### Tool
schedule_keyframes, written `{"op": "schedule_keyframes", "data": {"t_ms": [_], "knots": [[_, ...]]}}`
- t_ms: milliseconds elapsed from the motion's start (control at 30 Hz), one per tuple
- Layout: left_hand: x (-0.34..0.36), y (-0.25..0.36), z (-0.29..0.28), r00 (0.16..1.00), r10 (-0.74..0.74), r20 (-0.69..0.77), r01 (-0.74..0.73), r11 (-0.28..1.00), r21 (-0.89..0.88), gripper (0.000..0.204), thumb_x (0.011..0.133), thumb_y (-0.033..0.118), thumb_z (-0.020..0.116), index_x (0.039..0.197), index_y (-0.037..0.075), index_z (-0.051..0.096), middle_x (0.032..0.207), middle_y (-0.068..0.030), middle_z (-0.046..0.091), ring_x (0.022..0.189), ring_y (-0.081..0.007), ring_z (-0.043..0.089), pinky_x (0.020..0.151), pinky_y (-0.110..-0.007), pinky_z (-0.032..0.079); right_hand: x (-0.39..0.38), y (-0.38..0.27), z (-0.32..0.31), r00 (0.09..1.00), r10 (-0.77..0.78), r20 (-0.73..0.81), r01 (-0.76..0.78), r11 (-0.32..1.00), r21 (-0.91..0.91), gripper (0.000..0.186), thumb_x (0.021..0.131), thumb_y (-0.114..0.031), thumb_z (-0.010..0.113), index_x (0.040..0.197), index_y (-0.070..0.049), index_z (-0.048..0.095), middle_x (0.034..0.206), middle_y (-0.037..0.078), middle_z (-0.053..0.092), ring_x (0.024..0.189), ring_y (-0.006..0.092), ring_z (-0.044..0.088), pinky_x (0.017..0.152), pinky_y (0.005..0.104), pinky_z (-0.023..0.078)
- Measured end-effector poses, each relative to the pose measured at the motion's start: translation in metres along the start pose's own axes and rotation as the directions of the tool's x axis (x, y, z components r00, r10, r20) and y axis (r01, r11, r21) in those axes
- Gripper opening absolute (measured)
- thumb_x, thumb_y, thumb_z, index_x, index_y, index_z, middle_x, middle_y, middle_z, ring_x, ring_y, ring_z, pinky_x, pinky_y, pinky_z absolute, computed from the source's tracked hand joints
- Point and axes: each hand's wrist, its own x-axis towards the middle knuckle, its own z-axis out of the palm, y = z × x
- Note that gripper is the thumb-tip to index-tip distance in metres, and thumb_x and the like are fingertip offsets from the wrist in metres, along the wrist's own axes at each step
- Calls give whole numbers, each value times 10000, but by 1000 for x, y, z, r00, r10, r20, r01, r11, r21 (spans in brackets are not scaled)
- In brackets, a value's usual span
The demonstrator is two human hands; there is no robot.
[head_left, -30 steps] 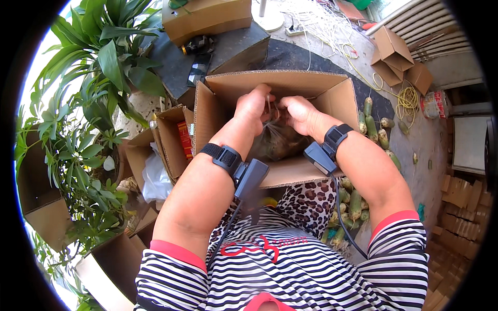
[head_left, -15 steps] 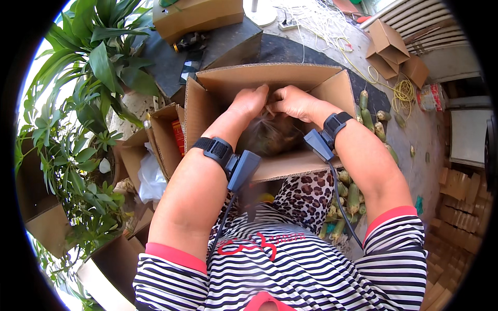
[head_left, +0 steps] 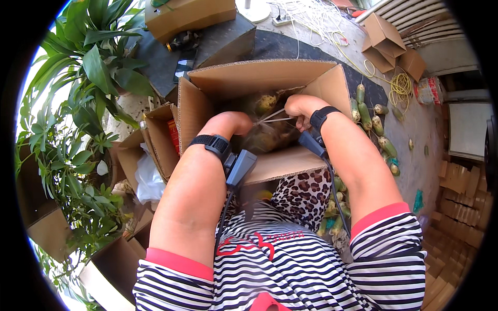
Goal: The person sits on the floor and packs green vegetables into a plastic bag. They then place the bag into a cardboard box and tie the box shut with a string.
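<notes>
An open cardboard box [head_left: 264,76] stands in front of me. In it lies a clear plastic bag [head_left: 272,137], with yellow-green root vegetables [head_left: 265,103] showing at its far side. White string [head_left: 275,118] stretches in thin, taut strands over the bag, between my hands. My right hand [head_left: 303,110], by the box's right side, is closed on the strands, fingers curled. On the left, inside the box, my left hand [head_left: 236,123] is closed at the strands' other end; its fingertips are partly hidden.
Several green root vegetables [head_left: 365,116] lie on the floor at the right. Cardboard boxes [head_left: 384,41] and yellow cord [head_left: 399,90] are at the far right. Leafy plants [head_left: 78,135] crowd the left side. A white plastic bag [head_left: 149,179] hangs in a smaller box nearby.
My hands were together above the bag; now they are apart, the left lower and to the left, the right farther right. Taut strands and the vegetables have come into sight.
</notes>
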Motion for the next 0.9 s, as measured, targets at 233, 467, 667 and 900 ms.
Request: {"op": "schedule_keyframes", "data": {"t_ms": [233, 467, 667, 900], "knots": [[-3, 7, 8, 995, -75, 60, 65, 985, 160, 334, 838, 155, 520, 1094, 36, 698, 1241, -187, 612, 1172, -359, 566, 947, -406, 474, 38, 18, -9, 1000, 15, 17, -22, 786, 617, 205, 933, -124, 431, 1024, 49, 495, 873, 199, 605, 737, 316, 690, 484, 365, 546], [2, 0, 20, 994, -106, -12, 106, 985, 137, 322, 787, 67, 553, 1064, 75, 717, 1173, -184, 640, 1073, -355, 626, 880, -419, 521, 17, 2, 4, 945, -192, -266, 92, 934, -346, 244, 847, -45, 560, 1034, 88, 644, 933, 210, 702, 815, 302, 711, 617, 419, 566], [-2, 21, -7, 978, -148, -145, 149, 989, -2, 299, 809, 96, 571, 1069, 75, 717, 1180, -171, 646, 1081, -349, 629, 891, -416, 516, 2, 9, -16, 890, -380, -251, 389, 921, -16, 329, 798, -97, 680, 1081, 66, 636, 1013, 194, 691, 851, 267, 691, 744, 387, 556], [-31, 31, -6, 981, -118, -152, 117, 993, -15, 357, 812, 128, 578, 1152, 101, 686, 1214, -140, 643, 1082, -322, 638, 898, -410, 514, 13, 12, 7, 659, -657, -366, 396, 717, -574, 393, 847, -49, 512, 1235, -36, 576, 1328, 182, 527, 1241, 330, 507, 1035, 408, 422]]}}
